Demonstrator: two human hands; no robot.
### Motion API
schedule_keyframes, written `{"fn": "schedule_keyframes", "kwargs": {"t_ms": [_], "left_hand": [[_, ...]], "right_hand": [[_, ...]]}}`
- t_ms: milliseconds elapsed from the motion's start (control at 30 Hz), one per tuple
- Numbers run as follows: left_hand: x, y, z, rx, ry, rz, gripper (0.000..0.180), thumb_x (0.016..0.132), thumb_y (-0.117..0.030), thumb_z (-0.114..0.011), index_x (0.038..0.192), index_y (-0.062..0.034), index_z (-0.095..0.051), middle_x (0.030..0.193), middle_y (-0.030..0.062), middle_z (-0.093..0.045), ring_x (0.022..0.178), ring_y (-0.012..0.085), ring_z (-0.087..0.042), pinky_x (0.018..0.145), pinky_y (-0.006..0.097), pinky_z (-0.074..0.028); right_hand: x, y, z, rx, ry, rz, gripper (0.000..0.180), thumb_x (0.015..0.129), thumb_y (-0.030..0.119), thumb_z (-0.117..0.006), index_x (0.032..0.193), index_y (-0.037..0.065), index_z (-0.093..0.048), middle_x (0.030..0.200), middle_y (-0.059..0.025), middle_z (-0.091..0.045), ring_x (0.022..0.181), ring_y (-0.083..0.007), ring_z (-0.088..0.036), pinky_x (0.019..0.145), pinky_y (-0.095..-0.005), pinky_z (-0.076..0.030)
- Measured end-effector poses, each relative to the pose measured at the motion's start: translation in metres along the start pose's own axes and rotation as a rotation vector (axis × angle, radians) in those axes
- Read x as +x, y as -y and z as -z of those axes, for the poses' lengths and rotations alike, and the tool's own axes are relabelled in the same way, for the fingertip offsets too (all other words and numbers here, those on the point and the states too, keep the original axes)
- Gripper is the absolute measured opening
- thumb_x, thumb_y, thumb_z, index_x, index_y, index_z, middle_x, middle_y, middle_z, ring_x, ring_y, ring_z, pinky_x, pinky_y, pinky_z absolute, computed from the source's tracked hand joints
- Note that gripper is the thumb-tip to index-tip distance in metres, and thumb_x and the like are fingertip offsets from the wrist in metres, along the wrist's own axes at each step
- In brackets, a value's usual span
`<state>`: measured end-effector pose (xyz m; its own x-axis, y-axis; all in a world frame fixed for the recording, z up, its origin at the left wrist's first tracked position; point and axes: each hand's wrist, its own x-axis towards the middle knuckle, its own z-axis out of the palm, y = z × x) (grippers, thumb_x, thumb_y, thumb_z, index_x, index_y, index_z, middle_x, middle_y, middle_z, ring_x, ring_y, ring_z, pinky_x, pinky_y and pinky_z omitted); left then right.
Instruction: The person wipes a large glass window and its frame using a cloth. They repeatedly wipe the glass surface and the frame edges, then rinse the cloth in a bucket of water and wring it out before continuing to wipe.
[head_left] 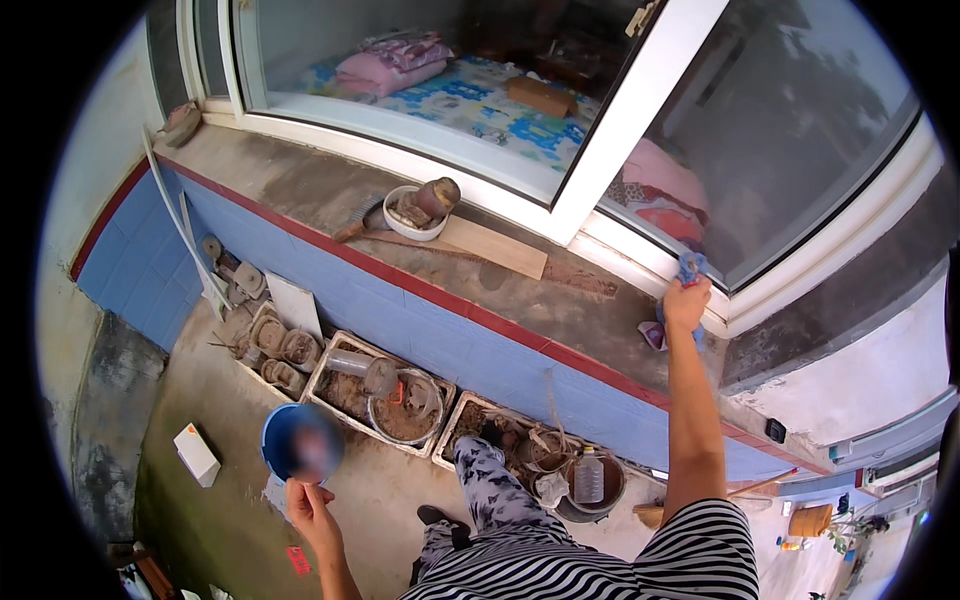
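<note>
My right hand (687, 303) is stretched out to the lower corner of the right window pane (770, 140), fingers closed round a crumpled blue cloth (691, 266). More bluish cloth hangs below that hand, beside the sill. Low on the left, my left hand (314, 515) is closed at the near rim of a round blue bucket (270, 440). The bucket's inside is blurred, so its contents cannot be made out. White frame (640, 110) borders the glass, and bedding shows behind it.
On the concrete sill (290, 185) sit a white bowl (415, 232) holding a brown jar, a brush (358, 222) and a wooden board (495, 247). Below the blue wall stand soil-filled foam boxes (335, 400) and a plastic bottle (589, 478). A white box (196, 455) lies at left.
</note>
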<state>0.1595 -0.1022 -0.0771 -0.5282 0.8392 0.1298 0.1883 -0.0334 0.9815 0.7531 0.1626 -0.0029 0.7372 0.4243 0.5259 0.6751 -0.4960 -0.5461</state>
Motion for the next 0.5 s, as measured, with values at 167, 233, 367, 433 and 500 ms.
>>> {"fn": "schedule_keyframes", "kwargs": {"t_ms": [167, 233, 367, 433, 500], "left_hand": [[0.001, 0.010, -0.006, -0.057, 0.030, -0.006, 0.021, 0.104, -0.014, -0.051, 0.092, 0.0005, -0.061, 0.088, 0.0028, -0.054, 0.064, 0.0067, -0.049, 0.058, 0.022, -0.038], [0.000, 0.011, -0.007, -0.064, 0.021, -0.005, 0.021, 0.104, -0.014, -0.051, 0.094, 0.0005, -0.062, 0.091, 0.0032, -0.057, 0.065, 0.0068, -0.050, 0.058, 0.022, -0.040], [-0.010, 0.024, 0.001, -0.130, 0.010, 0.063, 0.020, 0.104, -0.015, -0.052, 0.099, 0.0002, -0.064, 0.097, 0.0055, -0.062, 0.066, 0.0070, -0.053, 0.060, 0.022, -0.045], [-0.012, 0.020, 0.004, -0.162, -0.015, 0.104, 0.020, 0.104, -0.016, -0.052, 0.100, 0.0000, -0.064, 0.097, 0.0058, -0.062, 0.066, 0.0071, -0.053, 0.060, 0.022, -0.045], [-0.013, 0.021, 0.017, -0.126, -0.034, 0.098, 0.022, 0.105, -0.017, -0.052, 0.097, 0.0002, -0.064, 0.096, 0.0053, -0.062, 0.066, 0.0069, -0.052, 0.060, 0.022, -0.044]], "right_hand": [[-0.043, 0.108, -0.014, -0.075, 0.199, 0.296, 0.049, 0.081, 0.027, -0.071, 0.125, 0.015, -0.054, 0.119, -0.0156, -0.057, 0.108, -0.0384, -0.060, 0.088, -0.0501, -0.053], [-0.056, 0.140, -0.022, -0.131, 0.227, 0.466, 0.048, 0.078, 0.026, -0.072, 0.122, 0.015, -0.056, 0.117, -0.0176, -0.057, 0.106, -0.0405, -0.061, 0.086, -0.0531, -0.054], [-0.035, 0.165, -0.013, -0.174, 0.435, 0.467, 0.046, 0.078, 0.027, -0.067, 0.121, 0.011, -0.059, 0.115, -0.0209, -0.062, 0.106, -0.0376, -0.064, 0.084, -0.0486, -0.055], [0.001, 0.114, -0.028, 0.447, 0.712, 0.369, 0.044, 0.084, 0.018, -0.062, 0.126, 0.007, -0.058, 0.097, -0.0144, -0.071, 0.073, -0.0239, -0.070, 0.066, -0.0375, -0.057], [-0.011, 0.110, 0.011, 0.727, 0.627, 0.183, 0.036, 0.088, 0.010, -0.062, 0.123, 0.005, -0.057, 0.091, -0.0094, -0.070, 0.061, -0.0143, -0.064, 0.053, -0.0270, -0.050]]}}
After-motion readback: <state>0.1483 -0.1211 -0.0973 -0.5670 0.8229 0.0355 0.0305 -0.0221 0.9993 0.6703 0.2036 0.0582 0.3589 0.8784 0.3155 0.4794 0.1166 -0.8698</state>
